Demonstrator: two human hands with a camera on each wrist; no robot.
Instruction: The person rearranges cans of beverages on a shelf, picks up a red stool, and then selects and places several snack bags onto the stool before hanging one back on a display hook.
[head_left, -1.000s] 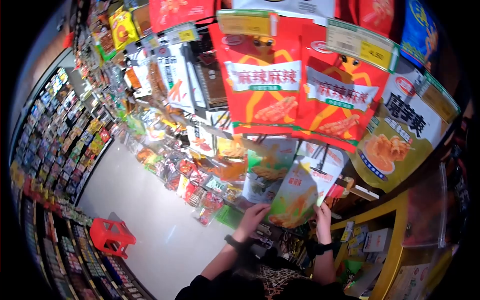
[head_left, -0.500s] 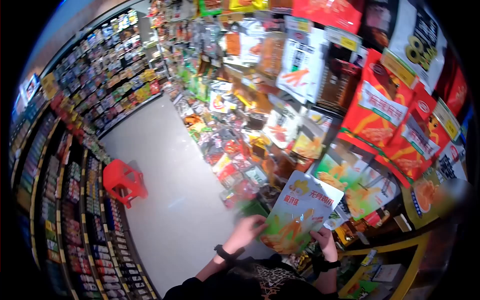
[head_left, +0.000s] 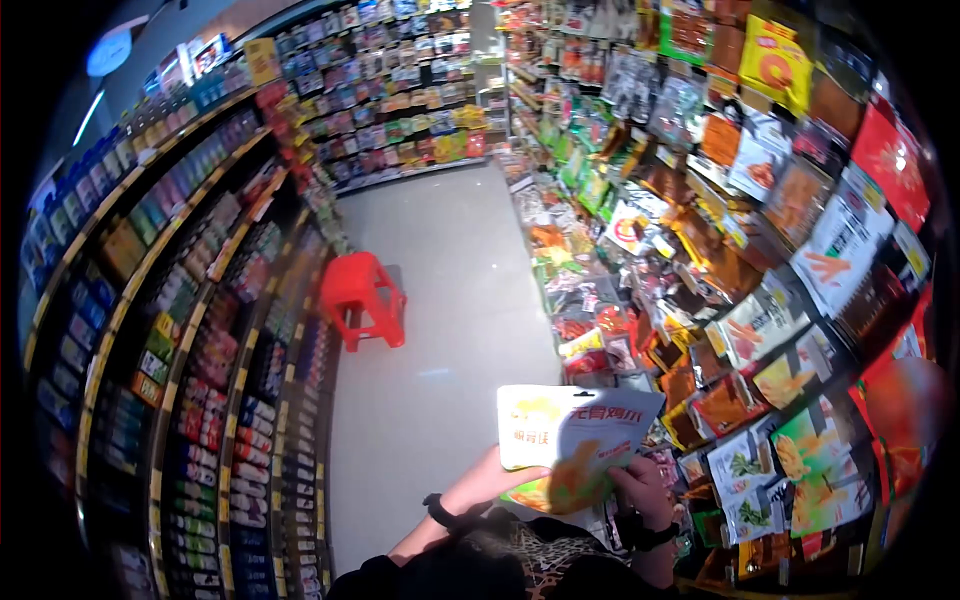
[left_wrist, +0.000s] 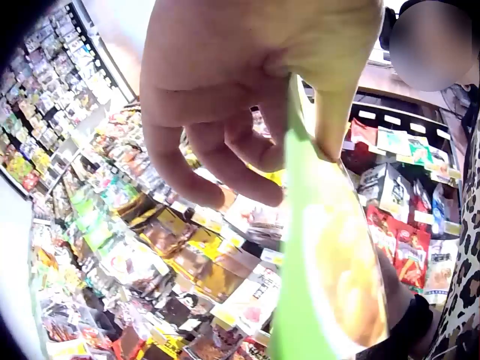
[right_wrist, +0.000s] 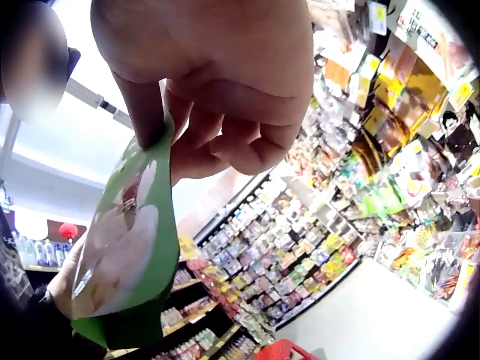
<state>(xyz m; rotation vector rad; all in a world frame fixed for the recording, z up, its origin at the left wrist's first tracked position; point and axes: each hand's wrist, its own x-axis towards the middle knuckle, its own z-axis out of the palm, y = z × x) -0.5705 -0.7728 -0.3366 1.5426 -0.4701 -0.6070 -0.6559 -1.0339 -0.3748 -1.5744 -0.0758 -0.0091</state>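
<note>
Packet (head_left: pixel 560 442), thin and flat, of glossy film; white towards the far end, green at the near end, printed with red lettering and yellowish food. Held near, above the smooth pale floor (head_left: pixel 440 260): pinched along the left edge by left hand (head_left: pixel 490 475), along the right by right hand (head_left: pixel 645 490), thumbs in front, fingers behind.

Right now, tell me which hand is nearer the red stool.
Left. The left hand grips the pouch on the side nearer the stool; the right hand grips its far side.
</note>
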